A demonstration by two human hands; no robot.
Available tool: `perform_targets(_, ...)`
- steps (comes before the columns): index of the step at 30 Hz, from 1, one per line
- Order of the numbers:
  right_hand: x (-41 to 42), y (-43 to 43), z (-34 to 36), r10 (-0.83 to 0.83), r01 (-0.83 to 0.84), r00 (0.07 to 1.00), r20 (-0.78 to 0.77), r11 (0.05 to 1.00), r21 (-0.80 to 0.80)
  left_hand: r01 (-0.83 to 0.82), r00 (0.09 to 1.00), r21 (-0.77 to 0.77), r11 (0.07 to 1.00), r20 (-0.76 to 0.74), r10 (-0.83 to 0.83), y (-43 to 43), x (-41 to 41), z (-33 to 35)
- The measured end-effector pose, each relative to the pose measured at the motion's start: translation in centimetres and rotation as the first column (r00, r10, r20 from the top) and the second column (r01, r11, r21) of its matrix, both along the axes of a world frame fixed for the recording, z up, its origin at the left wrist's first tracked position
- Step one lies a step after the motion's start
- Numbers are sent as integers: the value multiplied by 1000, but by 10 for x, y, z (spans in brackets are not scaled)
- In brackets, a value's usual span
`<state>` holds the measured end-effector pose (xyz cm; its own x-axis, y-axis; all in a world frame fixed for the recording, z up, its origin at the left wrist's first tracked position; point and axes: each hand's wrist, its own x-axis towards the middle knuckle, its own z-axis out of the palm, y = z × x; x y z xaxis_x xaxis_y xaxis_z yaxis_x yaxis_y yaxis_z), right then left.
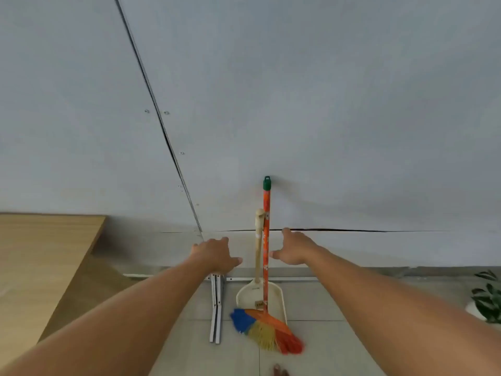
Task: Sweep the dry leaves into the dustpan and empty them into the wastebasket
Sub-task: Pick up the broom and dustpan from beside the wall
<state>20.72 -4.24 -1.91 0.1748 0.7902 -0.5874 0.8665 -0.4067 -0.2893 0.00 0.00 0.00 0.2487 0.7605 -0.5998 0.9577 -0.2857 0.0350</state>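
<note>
A broom (266, 240) with an orange patterned handle, a green cap and blue, yellow and orange bristles leans upright against the grey wall. Just left of it stands a cream dustpan (273, 295) with a long cream handle, its pan on the floor behind the bristles. My left hand (217, 255) is stretched out to the left of both handles, fingers apart, holding nothing. My right hand (294, 249) reaches in from the right, open, its thumb close to the broom handle but apart from it. No leaves or wastebasket are in view.
A wooden tabletop (40, 256) fills the lower left. A pair of white metal bars (217, 310) lies on the tiled floor left of the broom. A green potted plant (488, 297) sits at the right edge. My toes (280, 371) show at the bottom.
</note>
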Motion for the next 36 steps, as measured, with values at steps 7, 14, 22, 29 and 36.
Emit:
perform_targets(7, 13, 66, -23, -100, 114, 993, -66, 959, 259, -107, 990, 36, 994, 94, 104, 18, 42, -7)
perform_targets(14, 19, 100, -31, -119, 153, 978, -171, 968, 201, -160, 980, 38, 986, 125, 154, 36, 59, -6)
perform_targets(22, 39, 88, -26, -106, 148, 957, -269, 979, 142, -127, 979, 69, 990, 168, 114, 55, 83, 1)
perform_targets(29, 50, 62, -31, -228, 270, 913, -340, 959, 82, -57, 983, 86, 995, 180, 41, 63, 106, 6)
perform_targets(36, 61, 47, -33, -558, 486, 562, -611, 820, -301, 94, 995, 78, 993, 35, -97, 85, 143, 3)
